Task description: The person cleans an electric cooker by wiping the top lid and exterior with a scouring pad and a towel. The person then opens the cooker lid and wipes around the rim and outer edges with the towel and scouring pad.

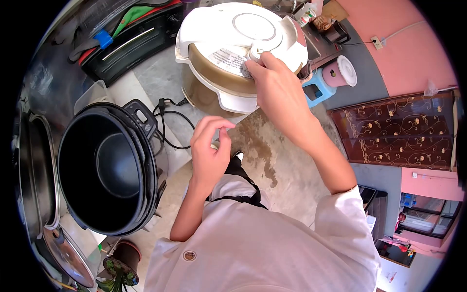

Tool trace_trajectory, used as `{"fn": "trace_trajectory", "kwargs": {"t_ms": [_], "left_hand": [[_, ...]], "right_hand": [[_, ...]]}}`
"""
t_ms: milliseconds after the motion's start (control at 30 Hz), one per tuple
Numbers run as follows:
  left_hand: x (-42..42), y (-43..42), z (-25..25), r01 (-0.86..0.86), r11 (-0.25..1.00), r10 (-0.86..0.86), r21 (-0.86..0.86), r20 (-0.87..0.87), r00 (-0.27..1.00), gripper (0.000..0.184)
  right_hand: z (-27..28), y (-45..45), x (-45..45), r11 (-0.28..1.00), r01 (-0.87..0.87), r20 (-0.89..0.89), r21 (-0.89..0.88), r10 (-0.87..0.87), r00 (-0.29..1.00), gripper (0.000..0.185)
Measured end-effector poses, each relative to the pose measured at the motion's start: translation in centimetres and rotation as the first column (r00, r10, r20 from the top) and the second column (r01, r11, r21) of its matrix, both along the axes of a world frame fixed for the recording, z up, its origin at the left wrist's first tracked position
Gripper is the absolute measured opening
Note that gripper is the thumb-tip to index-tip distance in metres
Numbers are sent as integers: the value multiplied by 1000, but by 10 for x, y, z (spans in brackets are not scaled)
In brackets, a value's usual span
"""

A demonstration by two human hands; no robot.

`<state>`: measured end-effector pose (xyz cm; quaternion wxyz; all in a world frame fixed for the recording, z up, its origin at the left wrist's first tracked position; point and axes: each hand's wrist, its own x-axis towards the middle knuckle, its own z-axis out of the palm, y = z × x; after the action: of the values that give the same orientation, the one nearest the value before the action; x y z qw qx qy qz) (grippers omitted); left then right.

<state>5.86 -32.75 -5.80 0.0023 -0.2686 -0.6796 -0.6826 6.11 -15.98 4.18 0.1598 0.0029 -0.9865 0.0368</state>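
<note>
Head view, the only feed I have. The white cooker (202,97) stands on the grey worktop (155,73), ahead of the wearer, its lid (206,22) down; from here I can't tell whether it is latched. Right hand (282,92): fingers bent at the lid's near side, just beside a small round knob (261,47); the hand hides the contact, so grip undetermined. Left hand (209,151): loosely curled below the cooker, nothing visible in it. Black power cord (171,116) lies looped between the cooker and an uncovered black pot (80,165).

Step, my judgement: handling the lid at its knob. Next move, as I read it, calls for a firm right fingertip hold there, with the left steadying the cooker in case it shifts.
</note>
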Motion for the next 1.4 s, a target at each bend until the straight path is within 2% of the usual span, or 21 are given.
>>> {"fn": "trace_trajectory", "kwargs": {"t_ms": [67,133,167,233,300,367,400,500,567,600,633,700,733,900,967,1033,1100,1133,1300,1367,1400], "left_hand": [[1,3,1,6,1000,-6,12,-10,1000,16],[3,2,6,-29,1000,29,1,-16,999,14],[4,1,5,-42,999,42,6,-20,999,14],[5,-1,1,-43,999,43,1,9,999,16],[5,-1,1,-46,999,46,1,11,999,16],[5,1,2,-49,999,49,5,18,999,17],[5,1,2,-44,999,44,6,10,999,16],[1,2,2,-52,999,51,12,12,999,16],[0,5,2,-57,998,56,21,25,998,16],[0,6,3,-58,998,58,21,27,998,16],[-2,7,4,-62,998,61,22,28,998,15],[-3,6,4,-78,997,78,23,8,997,15],[-2,4,3,-84,996,84,20,-9,996,15],[1,-1,-4,-160,987,159,27,41,986,14],[0,1,-6,-178,983,176,36,51,983,13],[-1,-1,-8,-187,981,188,48,-6,982,14],[-2,-7,-6,-204,977,204,66,-3,979,14],[-3,-11,-5,-210,975,211,79,-8,977,14],[-1,-18,-6,-267,959,267,91,12,964,13],[3,-19,-5,-265,960,264,94,14,964,13],[4,-19,-4,-259,963,260,81,-1,966,13]], "right_hand": [[2,1,6,1000,-9,8,-22,9,1000,35],[1,3,18,993,110,41,-41,-108,993,33],[0,6,18,995,97,37,-37,-95,995,33],[-1,10,18,997,46,-54,-64,-49,997,23],[0,9,7,997,9,-39,-79,-12,999,22],[-1,8,-6,972,-210,-53,-108,205,977,31],[5,9,-12,938,-233,-50,-259,228,972,26],[38,16,-42,912,-309,-122,-271,286,950,24],[50,15,-73,900,-383,-68,-208,377,924,25],[40,17,-89,879,-460,-103,-128,450,887,25],[31,17,-98,876,-465,-102,-127,455,885,25],[20,12,-111,857,-490,126,160,475,871,21],[18,9,-107,828,-517,147,217,495,856,19],[23,9,-107,813,-543,270,213,485,832,22],[15,4,-123,761,-621,119,187,610,784,23],[14,3,-129,702,-678,139,218,665,734,26],[20,9,-121,705,-692,251,157,649,718,27],[22,10,-112,709,-699,243,99,664,708,25],[27,12,-121,671,-729,314,135,669,674,23],[22,10,-136,658,-702,239,272,660,712,24],[25,7,-132,684,-680,268,263,625,733,24]]}}
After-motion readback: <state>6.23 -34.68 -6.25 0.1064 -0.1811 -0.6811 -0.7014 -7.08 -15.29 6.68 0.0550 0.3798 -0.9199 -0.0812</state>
